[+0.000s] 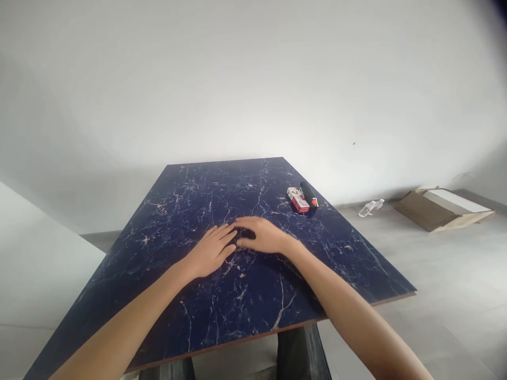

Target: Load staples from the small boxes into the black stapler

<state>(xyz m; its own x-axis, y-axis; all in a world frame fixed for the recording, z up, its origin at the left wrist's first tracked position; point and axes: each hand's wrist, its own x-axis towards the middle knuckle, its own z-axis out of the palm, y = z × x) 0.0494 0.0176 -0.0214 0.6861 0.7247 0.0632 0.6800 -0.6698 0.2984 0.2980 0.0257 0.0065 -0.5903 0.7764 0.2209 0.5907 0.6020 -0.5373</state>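
My left hand (214,249) lies flat on the dark blue marbled table (229,184), fingers stretched out and holding nothing. Facing it, my right hand (262,235) rests with its fingers lightly bent and the thumb apart, and nothing shows in its grasp. The fingertips of both hands meet or nearly meet; whether they touch I cannot tell. Beyond my right hand, near the table's right edge, is a small white and red box (298,200). Right beside the box lies a black, roughly cylindrical thing (309,196) with an orange mark at its near end.
A pale wall (237,79) rises behind the table. On the grey floor (447,274) to the right are an opened cardboard box (420,209) and a clear plastic item (371,207), perhaps a bottle. My legs (303,351) are under the near edge.
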